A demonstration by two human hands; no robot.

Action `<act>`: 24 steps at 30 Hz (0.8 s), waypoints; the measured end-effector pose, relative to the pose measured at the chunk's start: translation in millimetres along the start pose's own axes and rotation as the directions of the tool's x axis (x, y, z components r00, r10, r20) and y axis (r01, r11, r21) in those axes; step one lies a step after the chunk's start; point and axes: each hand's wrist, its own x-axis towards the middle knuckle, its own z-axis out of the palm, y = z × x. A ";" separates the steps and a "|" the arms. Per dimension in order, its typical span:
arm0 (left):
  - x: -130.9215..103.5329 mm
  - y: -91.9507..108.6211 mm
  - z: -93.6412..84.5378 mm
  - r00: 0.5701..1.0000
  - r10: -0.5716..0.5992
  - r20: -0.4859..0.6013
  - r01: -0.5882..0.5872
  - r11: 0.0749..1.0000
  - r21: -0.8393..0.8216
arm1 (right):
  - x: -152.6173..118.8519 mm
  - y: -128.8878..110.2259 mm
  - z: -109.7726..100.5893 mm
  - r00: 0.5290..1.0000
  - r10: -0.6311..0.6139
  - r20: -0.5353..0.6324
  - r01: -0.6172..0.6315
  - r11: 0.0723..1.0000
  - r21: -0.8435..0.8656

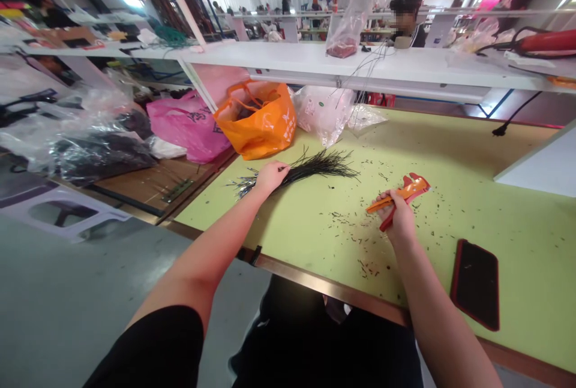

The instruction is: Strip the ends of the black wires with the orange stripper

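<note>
Plainly, the green table (477, 208) runs out of view at right. Left of centre lies the black wire bundle (321, 165), its middle hidden under my outstretched left hand (270, 176); whether that grips, I cannot tell. My right hand (399, 214), reaching forward, wraps an orange-red tool (414, 187), partly covering it. Tiny dark clippings (369, 269) blur nearby.
</note>
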 end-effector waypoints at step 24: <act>-20.2 14.0 6.5 0.994 0.109 0.010 -0.109 0.993 0.038 | 0.8 0.1 0.5 1.000 0.012 -0.007 -0.012 1.000 -0.024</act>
